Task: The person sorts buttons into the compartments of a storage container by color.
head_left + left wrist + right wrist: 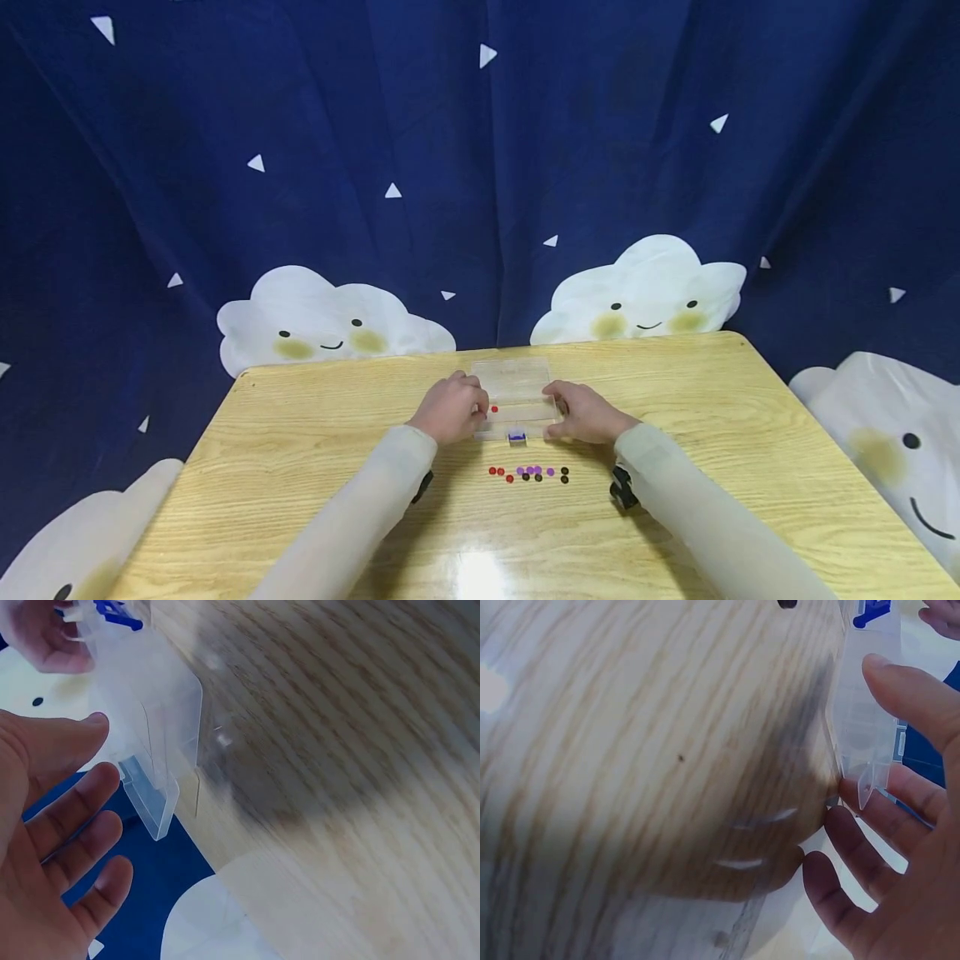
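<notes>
A clear plastic box with a raised clear lid and a blue latch stands on the table. One small red bead shows inside its left part. Over the box's left end is my left hand; in the left wrist view its thumb and fingers are loosely bent and apart, with nothing visible held. My right hand spans the box's right end, thumb at the front and fingers at the back, holding it. In the right wrist view those fingers reach the box's end.
In front of the box lie several loose beads: red beads at left, purple beads in the middle, and black beads towards the right. Beneath is a wooden table; a dark blue curtain hangs behind it.
</notes>
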Action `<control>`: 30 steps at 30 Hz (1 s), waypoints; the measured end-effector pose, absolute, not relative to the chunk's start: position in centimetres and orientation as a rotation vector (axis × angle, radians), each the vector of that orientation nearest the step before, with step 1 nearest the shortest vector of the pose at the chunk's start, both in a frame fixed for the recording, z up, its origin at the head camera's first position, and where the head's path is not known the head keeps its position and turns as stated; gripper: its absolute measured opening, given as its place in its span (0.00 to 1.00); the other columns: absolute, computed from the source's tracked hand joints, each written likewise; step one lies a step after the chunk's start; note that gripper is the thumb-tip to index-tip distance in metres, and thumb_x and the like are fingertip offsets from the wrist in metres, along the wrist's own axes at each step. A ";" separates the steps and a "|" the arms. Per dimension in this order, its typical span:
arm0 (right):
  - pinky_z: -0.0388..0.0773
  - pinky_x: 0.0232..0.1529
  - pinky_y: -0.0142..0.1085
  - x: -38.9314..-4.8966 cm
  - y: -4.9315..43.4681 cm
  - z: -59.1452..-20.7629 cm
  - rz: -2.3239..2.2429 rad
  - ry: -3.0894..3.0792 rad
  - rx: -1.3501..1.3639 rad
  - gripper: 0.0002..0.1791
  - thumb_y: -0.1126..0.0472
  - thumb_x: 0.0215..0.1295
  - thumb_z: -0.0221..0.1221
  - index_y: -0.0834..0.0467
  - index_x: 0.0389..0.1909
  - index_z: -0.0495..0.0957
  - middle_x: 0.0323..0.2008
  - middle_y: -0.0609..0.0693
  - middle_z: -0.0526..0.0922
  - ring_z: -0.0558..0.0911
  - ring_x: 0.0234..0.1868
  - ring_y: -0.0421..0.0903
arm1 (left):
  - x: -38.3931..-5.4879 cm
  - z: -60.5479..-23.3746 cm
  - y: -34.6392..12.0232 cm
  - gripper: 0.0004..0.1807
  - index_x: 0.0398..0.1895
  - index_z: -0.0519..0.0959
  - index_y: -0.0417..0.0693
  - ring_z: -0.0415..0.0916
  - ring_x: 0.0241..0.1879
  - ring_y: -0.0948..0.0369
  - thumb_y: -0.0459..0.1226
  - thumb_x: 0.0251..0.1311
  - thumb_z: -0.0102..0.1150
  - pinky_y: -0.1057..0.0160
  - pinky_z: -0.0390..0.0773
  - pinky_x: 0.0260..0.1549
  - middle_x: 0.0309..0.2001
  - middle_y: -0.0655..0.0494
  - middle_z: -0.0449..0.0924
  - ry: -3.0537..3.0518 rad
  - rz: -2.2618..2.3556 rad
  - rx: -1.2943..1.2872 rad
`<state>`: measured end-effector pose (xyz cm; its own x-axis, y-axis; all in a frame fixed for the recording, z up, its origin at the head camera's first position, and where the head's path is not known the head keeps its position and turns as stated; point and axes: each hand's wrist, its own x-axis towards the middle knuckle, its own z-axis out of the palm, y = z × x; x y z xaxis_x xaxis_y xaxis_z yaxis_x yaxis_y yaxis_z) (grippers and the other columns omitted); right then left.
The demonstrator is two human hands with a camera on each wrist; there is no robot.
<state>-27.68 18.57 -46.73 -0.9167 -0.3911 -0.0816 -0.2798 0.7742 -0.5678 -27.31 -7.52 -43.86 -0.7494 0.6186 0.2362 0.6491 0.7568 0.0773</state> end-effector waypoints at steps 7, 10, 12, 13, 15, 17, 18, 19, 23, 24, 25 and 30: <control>0.76 0.58 0.52 -27.7 18.5 -46.8 -0.837 2.778 -0.553 0.39 0.57 0.50 0.74 0.63 0.62 0.70 0.53 0.60 0.81 0.80 0.53 0.54 | -27.3 -44.3 -7.1 0.03 0.29 0.88 0.57 0.74 0.35 0.59 0.37 0.53 0.70 0.58 0.78 0.33 0.32 0.62 0.83 -2.767 -0.219 -0.958; 0.76 0.58 0.52 -27.7 18.4 -46.8 -0.834 2.778 -0.557 0.39 0.56 0.50 0.74 0.63 0.63 0.70 0.52 0.59 0.81 0.80 0.52 0.54 | -27.2 -44.4 -6.9 0.03 0.30 0.88 0.58 0.75 0.36 0.59 0.37 0.53 0.70 0.57 0.78 0.34 0.33 0.62 0.83 -2.784 -0.219 -0.953; 0.76 0.59 0.52 -27.7 18.5 -46.7 -0.832 2.780 -0.554 0.39 0.56 0.50 0.74 0.63 0.63 0.70 0.52 0.59 0.81 0.80 0.52 0.54 | -27.2 -44.4 -6.8 0.02 0.29 0.87 0.58 0.75 0.37 0.59 0.38 0.53 0.70 0.57 0.78 0.35 0.34 0.62 0.83 -2.791 -0.212 -0.951; 0.76 0.59 0.52 -27.7 18.5 -46.7 -0.834 2.779 -0.551 0.39 0.56 0.50 0.74 0.63 0.63 0.70 0.52 0.59 0.81 0.80 0.52 0.54 | -27.2 -44.4 -6.7 0.02 0.29 0.87 0.58 0.75 0.37 0.59 0.38 0.54 0.70 0.57 0.79 0.36 0.34 0.63 0.83 -2.795 -0.206 -0.951; 0.76 0.59 0.52 -27.7 18.5 -46.7 -0.837 2.775 -0.545 0.39 0.56 0.50 0.74 0.63 0.63 0.70 0.52 0.60 0.81 0.80 0.52 0.54 | -27.3 -44.4 -6.6 0.02 0.28 0.87 0.58 0.75 0.37 0.60 0.38 0.54 0.70 0.57 0.79 0.36 0.34 0.63 0.83 -2.793 -0.201 -0.951; 0.76 0.59 0.53 -27.7 18.5 -46.7 -0.833 2.774 -0.541 0.39 0.56 0.50 0.74 0.63 0.63 0.70 0.53 0.60 0.81 0.80 0.53 0.55 | -27.4 -44.3 -6.5 0.02 0.28 0.87 0.58 0.75 0.38 0.60 0.38 0.55 0.70 0.57 0.79 0.37 0.34 0.63 0.83 -2.798 -0.200 -0.949; 0.76 0.59 0.53 -27.7 18.5 -46.7 -0.832 2.776 -0.540 0.39 0.56 0.50 0.74 0.63 0.63 0.70 0.53 0.60 0.81 0.80 0.53 0.55 | -27.4 -44.2 -6.4 0.02 0.28 0.87 0.58 0.75 0.38 0.60 0.38 0.55 0.70 0.57 0.80 0.37 0.35 0.63 0.83 -2.797 -0.202 -0.949; 0.76 0.59 0.52 -27.7 18.5 -46.7 -0.832 2.776 -0.540 0.39 0.56 0.50 0.74 0.63 0.63 0.70 0.53 0.60 0.81 0.80 0.53 0.55 | -27.4 -44.1 -6.4 0.02 0.28 0.87 0.58 0.75 0.38 0.60 0.38 0.55 0.70 0.57 0.80 0.37 0.35 0.63 0.84 -2.799 -0.205 -0.949; 0.76 0.59 0.53 -27.7 18.5 -46.7 -0.832 2.780 -0.539 0.38 0.57 0.51 0.74 0.63 0.62 0.70 0.53 0.60 0.81 0.80 0.53 0.55 | -27.4 -44.0 -6.3 0.02 0.28 0.87 0.57 0.75 0.38 0.61 0.39 0.55 0.70 0.57 0.80 0.37 0.34 0.63 0.84 -2.796 -0.208 -0.954; 0.76 0.58 0.52 -27.7 18.5 -46.7 -0.831 2.780 -0.539 0.38 0.57 0.51 0.74 0.63 0.62 0.70 0.53 0.60 0.81 0.80 0.53 0.55 | -27.4 -44.0 -6.3 0.02 0.28 0.87 0.58 0.75 0.38 0.61 0.39 0.55 0.70 0.57 0.80 0.37 0.34 0.63 0.83 -2.795 -0.208 -0.954; 0.76 0.58 0.52 -27.7 18.5 -46.7 -0.832 2.778 -0.537 0.38 0.57 0.51 0.73 0.63 0.62 0.70 0.53 0.60 0.81 0.80 0.53 0.55 | -27.4 -44.1 -6.3 0.02 0.28 0.87 0.58 0.75 0.37 0.61 0.39 0.56 0.70 0.57 0.80 0.37 0.34 0.63 0.83 -2.795 -0.206 -0.955; 0.76 0.58 0.53 -27.7 18.4 -46.7 -0.825 2.778 -0.533 0.38 0.56 0.51 0.73 0.62 0.62 0.70 0.53 0.60 0.81 0.80 0.52 0.55 | -27.5 -44.4 -6.2 0.03 0.27 0.87 0.58 0.74 0.36 0.61 0.38 0.55 0.70 0.57 0.79 0.36 0.33 0.63 0.83 -2.794 -0.193 -0.954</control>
<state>-27.66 18.45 -46.70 -0.9162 -0.3922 -0.0826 -0.2836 0.7800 -0.5578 -27.54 -6.23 -44.40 -0.7772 0.5920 0.2134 0.6157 0.7854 0.0636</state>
